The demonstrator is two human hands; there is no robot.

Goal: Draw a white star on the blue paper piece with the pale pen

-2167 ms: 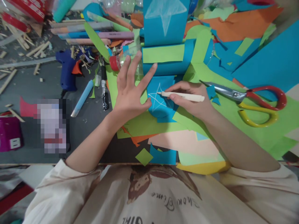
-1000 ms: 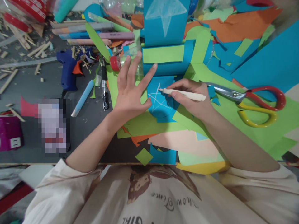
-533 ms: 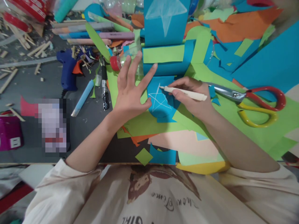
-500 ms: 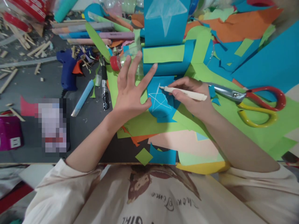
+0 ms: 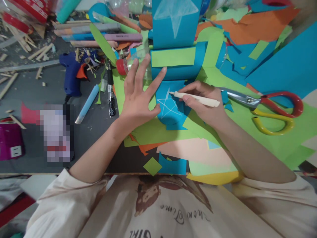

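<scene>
Head view: right hand (image 5: 203, 105) grips a cream marker (image 5: 195, 98), tip touching the top of a white star outline on a blue paper piece (image 5: 170, 105) lying on green sheets mid-surface. Left hand (image 5: 138, 96) flat, fingers spread wide, thumb pinning the blue piece's left edge, fingertips against a paper-wrapped bottle (image 5: 173, 62). Scissors (image 5: 267, 105) lie just right of the right hand; glue gun (image 5: 70, 74) sits well left.

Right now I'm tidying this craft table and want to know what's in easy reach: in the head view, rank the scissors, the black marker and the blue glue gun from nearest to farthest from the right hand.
1. Scissors: just right of the right hand, blade tips beside its knuckles.
2. Black marker: left, beyond the left hand.
3. Blue glue gun: farthest left, past the marker.
</scene>
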